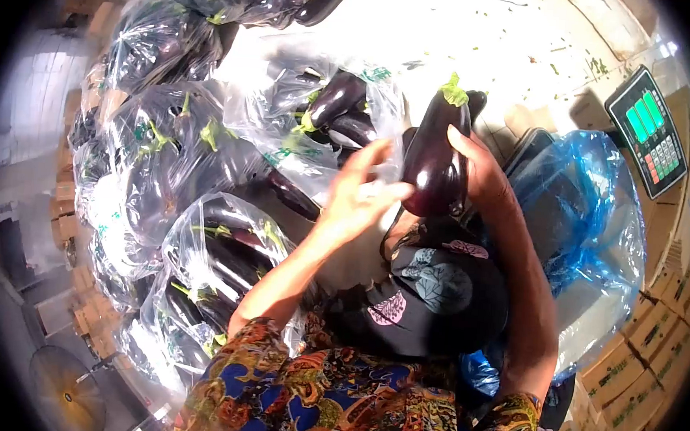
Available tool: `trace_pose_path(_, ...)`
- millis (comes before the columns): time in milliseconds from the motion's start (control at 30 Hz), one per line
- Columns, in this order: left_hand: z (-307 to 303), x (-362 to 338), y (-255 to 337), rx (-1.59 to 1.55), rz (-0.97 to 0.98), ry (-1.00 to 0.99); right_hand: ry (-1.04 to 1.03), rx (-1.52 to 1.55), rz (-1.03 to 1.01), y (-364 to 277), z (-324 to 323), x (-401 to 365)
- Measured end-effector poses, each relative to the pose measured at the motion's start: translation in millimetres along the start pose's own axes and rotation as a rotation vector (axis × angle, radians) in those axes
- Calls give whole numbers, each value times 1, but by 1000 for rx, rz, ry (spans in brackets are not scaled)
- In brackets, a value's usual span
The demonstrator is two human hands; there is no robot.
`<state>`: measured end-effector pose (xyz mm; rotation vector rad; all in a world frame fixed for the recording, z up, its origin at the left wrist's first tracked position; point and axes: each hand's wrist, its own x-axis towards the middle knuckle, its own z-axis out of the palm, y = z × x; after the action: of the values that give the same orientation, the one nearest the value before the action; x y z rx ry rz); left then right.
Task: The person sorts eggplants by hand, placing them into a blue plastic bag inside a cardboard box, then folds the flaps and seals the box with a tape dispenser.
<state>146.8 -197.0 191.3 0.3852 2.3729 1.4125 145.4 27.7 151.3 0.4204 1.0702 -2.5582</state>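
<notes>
In the head view, the right hand (483,175) pinches a glossy eggplant (435,162), stem end away from the body. The left hand (354,199), fingers spread, is beside it, near a clear bag (245,108) of eggplants. This looks like single-fruit handling; shifting it calls for a firm right grip.

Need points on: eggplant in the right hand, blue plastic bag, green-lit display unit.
Eggplant (434,158): head view, glossy dark body.
Blue plastic bag (581,205): head view, crumpled film.
Display unit (648,132): head view, front panel.
</notes>
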Motion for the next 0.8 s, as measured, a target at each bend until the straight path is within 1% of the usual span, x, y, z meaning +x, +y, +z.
trace_pose_path(33, 13, 10, 4, -151, -9, -28, -20, 71, 11, 3, 5, 1)
trace_pose_path(67, 26, 20, 9, -302, -23, -55, -10, 9, -47, 6, 13, 1)
trace_pose_path(100, 30, 25, 2, -327, -53, -30, -4, -51, -102, 8, 19, 3)
trace_pose_path(133, 33, 25, 1, -399, -72, -36, -79, -28, -89, 14, 5, 8)
trace_pose_path(167, 33, 25, -1, -473, -86, -48, -59, 10, -42, 9, 8, 6)
trace_pose_path(233, 32, 17, -6, -652, -132, 52, 56, -275, -21, 0, 20, -9)
trace_pose_path(267, 33, 13, -10, -744, -156, 96, 69, -377, 10, -2, 22, -15)
trace_pose_path(333, 25, 11, -27, -763, -207, 278, 107, -577, 64, -5, 18, -27)
trace_pose_path(367, 18, 15, -31, -773, -225, 383, 59, -685, 12, -2, 7, -29)
trace_pose_path(400, 9, 20, -33, -720, -197, 435, 6, -792, -42, 4, -6, -30)
trace_pose_path(433, 1, 25, -52, -570, -244, 478, -50, -897, -99, 11, -15, -30)
trace_pose_path(467, -5, 30, -73, -512, -305, 477, 8, -940, -68, 9, -10, -32)
trace_pose_path(500, -9, 31, -93, -455, -363, 474, 13, -983, -44, 8, -6, -35)
trace_pose_path(567, -16, 16, -133, -375, -300, 517, 53, -1075, -3, 2, -2, -44)
trace_pose_path(600, -27, 6, -116, -326, -306, 526, 85, -1021, 31, 0, 1, -51)
trace_pose_path(633, -45, -8, -154, -252, -202, 375, 106, -1005, 43, -7, 4, -62)
trace_pose_path(667, -60, -28, -149, -273, -105, 222, 120, -986, 56, -17, 10, -75)
trace_pose_path(700, -71, -43, -124, 6, -329, 59, 128, -967, 65, -26, 18, -86)
trace_pose_path(733, -72, -64, -121, 38, -195, -54, 120, -928, 69, -33, 21, -97)
trace_pose_path(767, -80, -76, -104, 143, -217, -340, 112, -890, 74, -41, 22, -110)
trace_pose_path(800, -78, -86, -104, 354, -90, -512, 105, -853, 77, -49, 25, -121)
